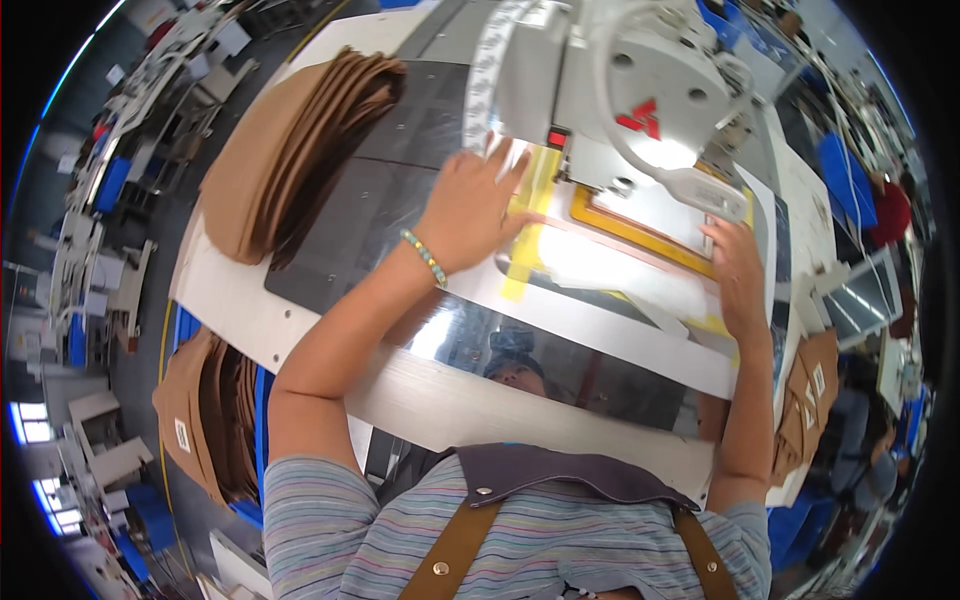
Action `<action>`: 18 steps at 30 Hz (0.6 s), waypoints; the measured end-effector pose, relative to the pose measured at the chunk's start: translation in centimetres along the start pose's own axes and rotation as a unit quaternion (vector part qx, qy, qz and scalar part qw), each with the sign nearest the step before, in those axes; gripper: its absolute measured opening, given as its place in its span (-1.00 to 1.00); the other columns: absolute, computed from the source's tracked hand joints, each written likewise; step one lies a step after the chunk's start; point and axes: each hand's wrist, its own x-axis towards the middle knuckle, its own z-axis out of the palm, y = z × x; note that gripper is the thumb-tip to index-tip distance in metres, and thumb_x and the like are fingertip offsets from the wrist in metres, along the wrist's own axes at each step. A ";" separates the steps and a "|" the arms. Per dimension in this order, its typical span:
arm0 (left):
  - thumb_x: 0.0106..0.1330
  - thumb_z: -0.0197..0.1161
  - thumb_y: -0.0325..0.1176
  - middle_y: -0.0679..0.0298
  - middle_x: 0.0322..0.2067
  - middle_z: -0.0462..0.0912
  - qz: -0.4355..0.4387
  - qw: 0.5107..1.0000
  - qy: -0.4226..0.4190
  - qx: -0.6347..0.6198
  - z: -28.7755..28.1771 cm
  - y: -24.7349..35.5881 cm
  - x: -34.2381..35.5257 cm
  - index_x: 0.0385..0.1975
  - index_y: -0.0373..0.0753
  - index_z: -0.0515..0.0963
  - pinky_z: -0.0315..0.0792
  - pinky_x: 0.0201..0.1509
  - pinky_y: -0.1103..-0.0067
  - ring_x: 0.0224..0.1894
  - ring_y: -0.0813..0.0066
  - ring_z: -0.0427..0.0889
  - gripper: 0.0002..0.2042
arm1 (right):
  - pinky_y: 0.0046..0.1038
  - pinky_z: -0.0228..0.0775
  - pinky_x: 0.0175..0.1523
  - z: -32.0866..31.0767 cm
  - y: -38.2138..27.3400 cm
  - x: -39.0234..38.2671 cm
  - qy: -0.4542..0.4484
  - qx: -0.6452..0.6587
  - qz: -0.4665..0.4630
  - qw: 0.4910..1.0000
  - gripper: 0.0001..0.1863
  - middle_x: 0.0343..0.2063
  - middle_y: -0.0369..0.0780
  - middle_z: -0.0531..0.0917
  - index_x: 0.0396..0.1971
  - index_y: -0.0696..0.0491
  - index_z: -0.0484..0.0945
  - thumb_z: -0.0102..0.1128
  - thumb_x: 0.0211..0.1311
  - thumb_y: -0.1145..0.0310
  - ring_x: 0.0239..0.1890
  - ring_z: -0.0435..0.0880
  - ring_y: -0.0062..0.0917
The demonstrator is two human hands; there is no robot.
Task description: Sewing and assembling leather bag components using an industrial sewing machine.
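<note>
Spreading left grip (475, 212) over yellow-taped white sheet (600, 324), twelve o'clock ahead; curling right grip (736, 268) beside orange frame's (640, 235) four-o'clock end, can't tell if pinching. Possibly risking skewed sheet by pressing unevenly.

On my feed, a red emblem (640, 121) marks the machine (665, 68); I can't read the white strip (488, 72) or the label (182, 435) on the brown stack (198, 385).

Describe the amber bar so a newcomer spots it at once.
Find the large pale machine at the top of the view, right of centre. Just below its head, a long amber bar slants down rightward toward the right hand. Its deeper, orange-tinged colour separates it from the pale yellow strip beside the left hand.
</note>
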 end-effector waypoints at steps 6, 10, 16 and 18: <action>0.48 0.26 -0.24 0.02 0.06 0.73 -0.214 0.954 0.124 0.168 -6.5 -15.7 -1.1 0.10 -0.30 0.65 0.55 0.20 0.23 0.09 -0.01 0.70 -0.67 | -0.18 0.16 0.60 0.1 1.2 0.7 0.158 0.130 0.042 0.978 -0.65 0.43 -0.06 0.51 0.15 0.13 0.63 -0.07 0.62 0.32 0.51 0.42 -0.18; 0.46 0.27 -0.29 -0.06 -0.06 0.75 -0.304 0.933 0.077 0.175 -7.7 -25.2 -5.0 -0.05 -0.30 0.73 0.55 0.14 0.18 0.01 -0.11 0.71 -0.75 | -0.17 0.19 0.58 0.2 1.5 0.9 0.144 0.065 -0.010 0.987 -0.68 0.43 -0.09 0.52 0.12 0.12 0.64 -0.04 0.61 0.34 0.50 0.44 -0.18; 0.40 0.34 -0.25 -0.05 -0.14 0.78 -0.313 0.936 0.130 0.089 -5.9 -27.6 -6.4 -0.11 -0.30 0.78 0.55 0.12 0.22 -0.02 -0.06 0.72 -0.74 | -0.16 0.22 0.57 0.6 1.5 0.9 0.142 0.036 -0.022 0.989 -0.72 0.41 -0.10 0.53 0.08 0.09 0.66 0.01 0.57 0.38 0.49 0.45 -0.18; 0.40 0.36 -0.23 -0.03 -0.14 0.80 -0.327 0.933 0.142 0.051 -5.5 -28.6 -6.4 -0.07 -0.30 0.78 0.55 0.11 0.26 -0.02 0.00 0.74 -0.71 | -0.15 0.22 0.57 0.6 1.5 0.7 0.138 0.032 -0.020 0.990 -0.72 0.41 -0.11 0.54 0.07 0.09 0.66 0.02 0.56 0.39 0.49 0.45 -0.19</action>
